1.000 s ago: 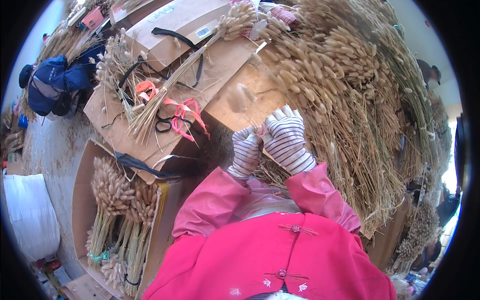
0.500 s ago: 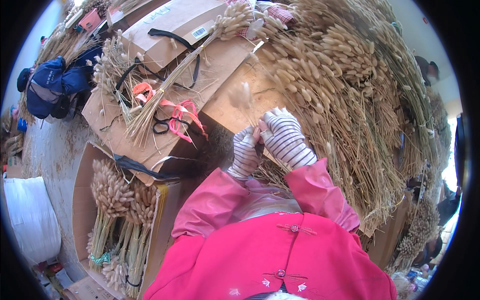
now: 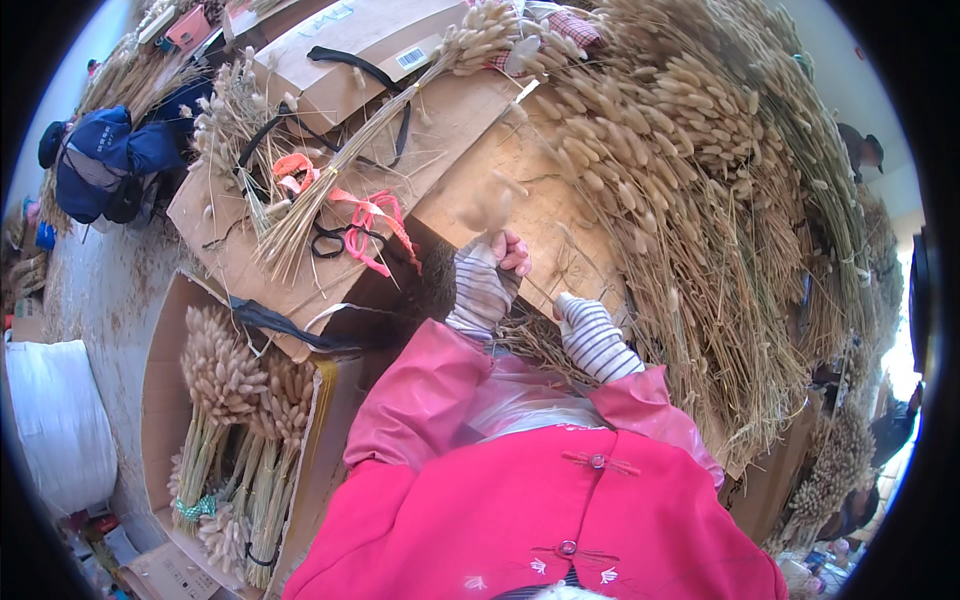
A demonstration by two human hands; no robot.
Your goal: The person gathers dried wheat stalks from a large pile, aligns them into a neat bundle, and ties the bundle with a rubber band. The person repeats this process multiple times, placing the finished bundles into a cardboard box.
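Observation:
A few stems of dried bunny-tail grass (image 3: 487, 212) are held in my left hand (image 3: 483, 285), their fluffy heads blurred above the closed fingers. Thin stem ends run down and right from that fist toward my right hand (image 3: 594, 337), whose fingers are pinched at the ends. Both hands wear striped fingerless gloves. Beneath them a bare brown cardboard sheet (image 3: 490, 185) shows. A large heap of bunny-tail grass (image 3: 690, 170) lies right beside my right hand, heads at the far side and stems toward me.
A tied grass bundle (image 3: 345, 160) lies on a cardboard box (image 3: 235, 235) at left, with pink ribbons (image 3: 375, 235) and black straps. An open carton (image 3: 165, 400) at lower left holds several upright bundles. Farther left are a blue bag (image 3: 105, 165) and a white roll (image 3: 62, 425).
My hands were together around the stems. Now my right hand has moved down and right, away from the left, which has turned and still holds the stems.

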